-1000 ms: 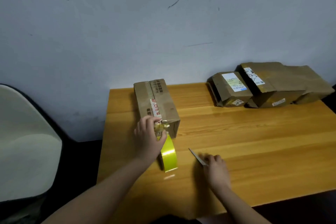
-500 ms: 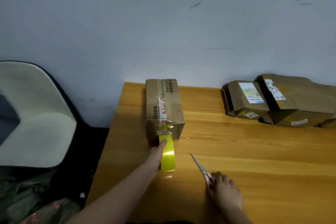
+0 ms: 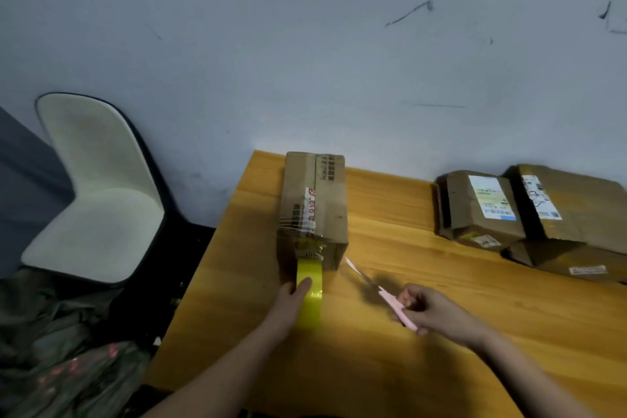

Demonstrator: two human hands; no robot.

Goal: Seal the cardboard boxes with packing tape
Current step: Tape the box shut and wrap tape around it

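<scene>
A long cardboard box [image 3: 314,204] lies on the wooden table [image 3: 424,332], its near end facing me. A roll of yellow packing tape [image 3: 309,285] stands on edge against that end, a strip running from it up onto the box. My left hand [image 3: 292,299] grips the roll from its left side, thumb across the tape. My right hand [image 3: 431,310] holds pink-handled scissors [image 3: 383,292] above the table; the blades point at the box's lower right corner, close to it.
Three other cardboard boxes [image 3: 529,214] with shipping labels lie at the table's back right near the wall. A white chair [image 3: 98,193] stands left of the table, with crumpled bags [image 3: 57,349] on the floor below it.
My left hand slid from the box end down to the tape roll. My right hand picked the scissors up off the table and brought them toward the box. The view shifted left.
</scene>
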